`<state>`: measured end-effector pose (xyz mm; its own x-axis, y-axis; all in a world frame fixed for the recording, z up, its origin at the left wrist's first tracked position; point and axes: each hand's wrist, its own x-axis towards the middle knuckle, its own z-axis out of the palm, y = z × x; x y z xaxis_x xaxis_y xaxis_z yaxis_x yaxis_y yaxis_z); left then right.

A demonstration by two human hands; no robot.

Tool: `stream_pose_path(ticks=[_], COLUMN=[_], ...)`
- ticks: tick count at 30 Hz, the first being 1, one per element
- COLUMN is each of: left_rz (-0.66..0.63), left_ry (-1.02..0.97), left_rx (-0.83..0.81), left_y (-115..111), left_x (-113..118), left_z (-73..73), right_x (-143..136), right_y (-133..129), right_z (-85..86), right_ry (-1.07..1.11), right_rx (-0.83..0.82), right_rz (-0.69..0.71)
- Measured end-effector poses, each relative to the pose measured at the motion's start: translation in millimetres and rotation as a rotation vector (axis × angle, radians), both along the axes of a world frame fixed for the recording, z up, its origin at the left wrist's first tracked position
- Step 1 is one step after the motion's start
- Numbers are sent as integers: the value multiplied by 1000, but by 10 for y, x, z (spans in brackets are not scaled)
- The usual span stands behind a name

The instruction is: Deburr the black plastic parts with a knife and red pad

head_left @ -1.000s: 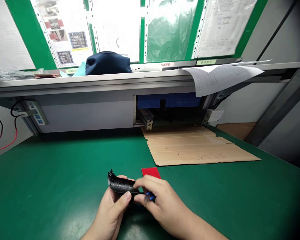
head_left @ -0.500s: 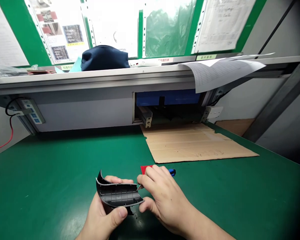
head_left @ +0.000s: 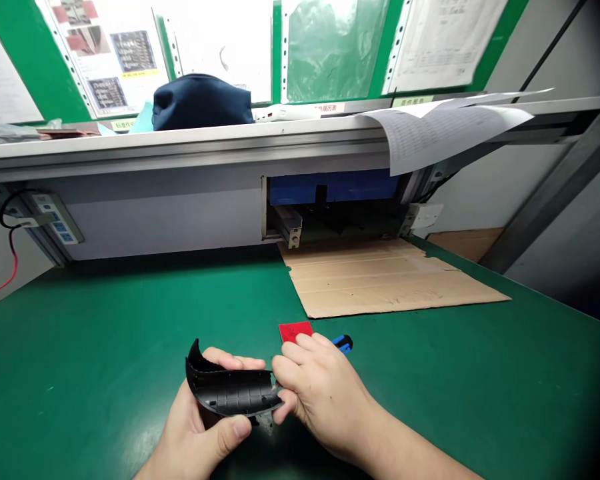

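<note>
My left hand grips a curved black plastic part from the left, its thumb along the near edge and its fingers behind the far edge. Ribs show on the part's hollow inner side, which faces up. My right hand is closed on a utility knife, whose blue and black handle end sticks out behind the knuckles. A small bit of the blade shows by the fingertips, at the part's right end. The right thumb is at the part's lower right corner. Most of the knife is hidden by the hand.
A red square lies on the green tabletop just beyond my right hand. Farther back is a cardboard sheet before an open compartment. A shelf above carries a dark blue pouch and overhanging papers.
The knife blade and right thumb have come in closer against the part's right end. The part has tilted slightly, and the whole view has shifted a little.
</note>
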<state>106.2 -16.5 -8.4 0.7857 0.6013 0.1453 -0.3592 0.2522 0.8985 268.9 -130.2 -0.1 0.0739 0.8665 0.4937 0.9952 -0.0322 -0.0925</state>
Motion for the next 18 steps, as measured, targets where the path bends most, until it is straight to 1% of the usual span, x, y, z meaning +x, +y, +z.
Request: stream_pose_path(ticks=[2,4,6,7,9,11,14,16,18], left_rz=[-10,-33,-59,-70,-88,-100,-113,-121,-128], left_ry=[-15,-29,-40,-46,-61,-73,-86,-95,-97], left_rx=[7,6,-9,-17,-39,-55,-57,-43,-26], left_y=[3,5,6,5,0,-6,-8,3,23], left_x=[2,7,12,14,18,21,22,17,7], left_z=[9,9,1,-3,-12,-17,-18,-21,-26], right_x=[9,15,11,3,-29,-77,-139,-143,-111], right_y=[-2,-10,-17,-19,-15,-4,16,23,26], right_z=[11,42,73,80,72,43,7,6,19], right_ry=[80,282,529,632,750,777,746,719,693], right_rx=[-39,-117,-150,-134,-45,29,77,77,35], right_rz=[46,162,275,302,295,271,231,224,269])
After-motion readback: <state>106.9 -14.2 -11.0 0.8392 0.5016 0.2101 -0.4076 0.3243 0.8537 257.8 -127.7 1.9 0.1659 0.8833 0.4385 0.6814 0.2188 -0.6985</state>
